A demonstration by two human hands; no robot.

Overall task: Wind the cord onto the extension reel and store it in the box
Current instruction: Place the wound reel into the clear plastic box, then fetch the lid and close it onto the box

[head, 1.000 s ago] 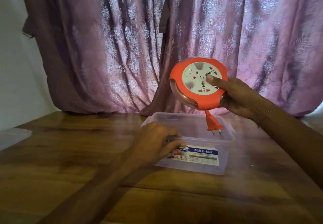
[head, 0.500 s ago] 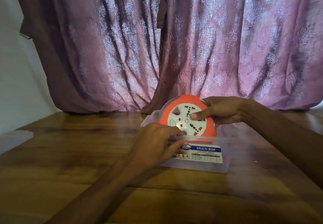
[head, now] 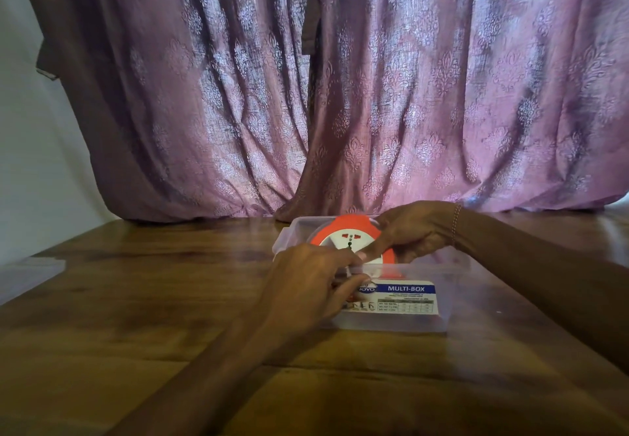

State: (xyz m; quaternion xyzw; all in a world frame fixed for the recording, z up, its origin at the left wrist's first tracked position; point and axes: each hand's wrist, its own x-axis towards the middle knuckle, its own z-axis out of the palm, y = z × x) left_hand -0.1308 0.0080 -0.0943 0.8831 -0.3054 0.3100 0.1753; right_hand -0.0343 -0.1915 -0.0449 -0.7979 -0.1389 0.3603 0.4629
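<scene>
The round orange extension reel with a white socket face [head: 343, 236] sits inside the clear rectangular plastic box [head: 408, 319], tilted so its white face leans toward the camera, its upper rim standing above the box's far wall. The right hand [head: 413, 231] grips the reel from the right side, its thumb laid across the white face and its fingers curled round the orange rim. The left hand [head: 306, 282] holds the box at its near left corner, its thumb and fingers curled over the near wall beside the printed label [head: 396, 297] that reads MULTI-BOX. The right thumb's tip lies very close to the left hand's fingertips; whether they touch cannot be told. A thin bracelet [head: 456, 221] circles the right wrist. The box stands on a brown wooden table [head: 170, 316], near its far edge. Behind the table hangs a purple patterned curtain [head: 374, 95]. A clear plastic lid [head: 23, 275] lies at the table's left edge, well apart from the box.
</scene>
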